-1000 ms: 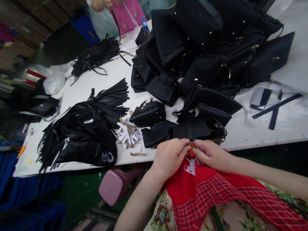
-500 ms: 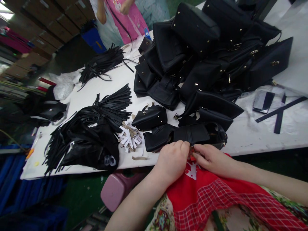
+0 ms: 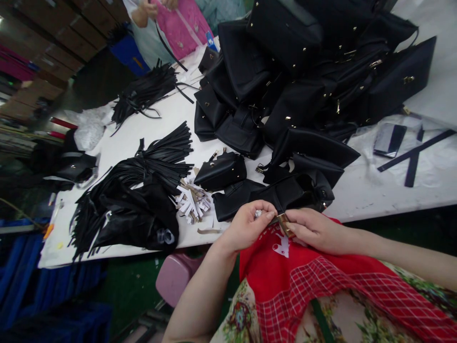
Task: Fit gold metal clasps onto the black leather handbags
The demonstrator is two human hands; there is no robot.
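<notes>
Between thumb and fingers, my right hand [image 3: 316, 232] grips a gold-coloured buckle [image 3: 284, 225] at the near edge of a black handbag [image 3: 282, 191]. My left hand [image 3: 250, 225] is closed in a pinch just left of the buckle. A small whitish bit shows at its curled fingers, but what it holds is too small to make out. The bag lies at the table's front edge, partly hidden behind both hands. A smaller black bag [image 3: 221, 171] with gold fittings sits to its left.
Black bags [image 3: 285, 43] are heaped at the back of the white table [image 3: 374, 205]. Bundled black straps [image 3: 160, 159] and paper strips [image 3: 193, 202] lie left. Right are plastic wrap and a dark phone-like slab [image 3: 390, 140]. A pink stool [image 3: 176, 278] stands below; another person [image 3: 182, 26] works opposite.
My left hand has opened out from a fist into a thumb-and-finger pinch. The gold buckle has come into view at my right fingers. The person opposite has moved a black strap.
</notes>
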